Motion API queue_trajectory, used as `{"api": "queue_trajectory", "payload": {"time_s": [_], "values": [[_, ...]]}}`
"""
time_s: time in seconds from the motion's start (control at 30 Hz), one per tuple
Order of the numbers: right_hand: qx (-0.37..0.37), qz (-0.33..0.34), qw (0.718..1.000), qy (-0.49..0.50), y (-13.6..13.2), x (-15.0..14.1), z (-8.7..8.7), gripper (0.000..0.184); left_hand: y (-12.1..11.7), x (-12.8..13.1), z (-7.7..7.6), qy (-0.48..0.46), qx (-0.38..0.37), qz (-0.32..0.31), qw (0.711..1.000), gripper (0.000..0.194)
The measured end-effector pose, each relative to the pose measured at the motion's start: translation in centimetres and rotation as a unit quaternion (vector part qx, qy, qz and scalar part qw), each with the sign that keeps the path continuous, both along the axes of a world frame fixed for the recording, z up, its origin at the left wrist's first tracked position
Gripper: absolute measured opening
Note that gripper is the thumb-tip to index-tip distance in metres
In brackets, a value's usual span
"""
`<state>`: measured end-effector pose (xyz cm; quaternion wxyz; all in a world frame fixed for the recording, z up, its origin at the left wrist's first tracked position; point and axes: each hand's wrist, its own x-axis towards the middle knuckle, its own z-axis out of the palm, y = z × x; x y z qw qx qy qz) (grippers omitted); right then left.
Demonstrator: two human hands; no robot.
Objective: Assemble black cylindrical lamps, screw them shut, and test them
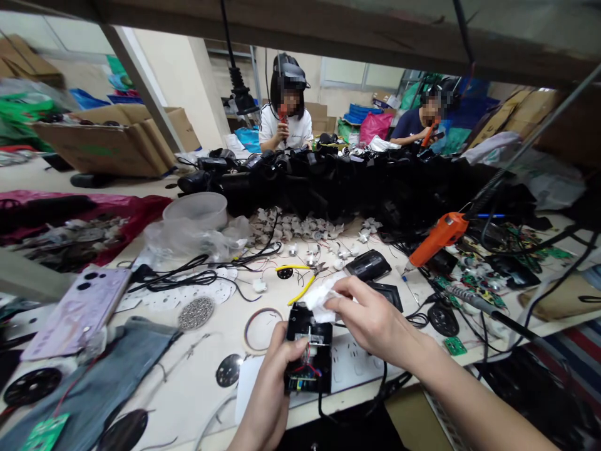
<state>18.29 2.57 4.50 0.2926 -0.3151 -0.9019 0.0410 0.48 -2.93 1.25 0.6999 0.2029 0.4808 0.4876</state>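
Observation:
My left hand grips a black plastic housing near the table's front edge, thumb over its open face. Inside it I see red and blue wires and a small circuit board. In my right hand a crumpled white tissue is pinched, touching the housing's upper end. Behind them lie yellow-handled cutters with open handles. A black curved shell rests to the right of the cutters. A roll of tape lies flat left of the housing.
An orange electric screwdriver hangs at the right, above green circuit boards and cables. Small white motors are heaped at the back. A purple phone and grey cloth lie left. Two people work across the table.

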Motion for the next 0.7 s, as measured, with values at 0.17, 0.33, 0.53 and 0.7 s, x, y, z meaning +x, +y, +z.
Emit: {"api": "queue_trajectory", "payload": {"time_s": [0.17,0.33,0.53,0.7], "values": [[0.061,-0.045,0.993,0.091,-1.7,-0.9,-0.7,0.031,-0.5,0.3,0.0,0.05,0.047,0.009,0.998,0.034],[0.078,0.01,0.994,0.078,-2.7,-2.1,-1.7,0.035,-0.6,0.7,-0.4,0.075,0.1,0.035,0.992,0.036],[-0.082,-0.04,0.994,0.064,-3.6,-2.7,-1.5,0.044,-0.6,1.1,-0.4,0.136,0.15,0.054,0.978,0.035],[-0.146,-0.07,0.983,0.092,-4.2,-3.1,-1.3,0.042,-0.7,1.1,-1.1,0.188,0.169,0.051,0.966,0.038]]}}
